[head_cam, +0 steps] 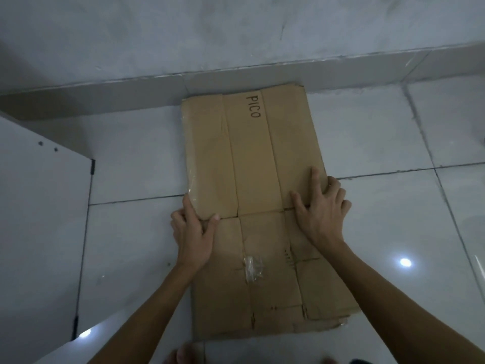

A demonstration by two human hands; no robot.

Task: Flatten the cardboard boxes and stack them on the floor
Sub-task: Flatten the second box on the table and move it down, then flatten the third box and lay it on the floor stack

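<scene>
Two flattened cardboard boxes lie stacked on the tiled floor (380, 143): a lower box (270, 292) under both forearms and an upper box (252, 156) marked "PICO" reaching beyond the hands to the wall (236, 35). Left hand (193, 232) grips the upper box's near left corner; right hand (321, 206) presses its right edge, fingers curling over. A white cabinet panel (39, 232) stands left of the left hand; crumpled clear tape (252, 269) sticks between the forearms.

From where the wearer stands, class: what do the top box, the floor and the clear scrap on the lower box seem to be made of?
Top box: brown cardboard, matte, with pressed fold creases and "PICO" printed on it.
Floor: probably glazed ceramic tile, pale and glossy; dark grout lines and mirrored lamp spots show.
Clear scrap: likely plastic packing tape, transparent, crinkled and shiny.
</scene>
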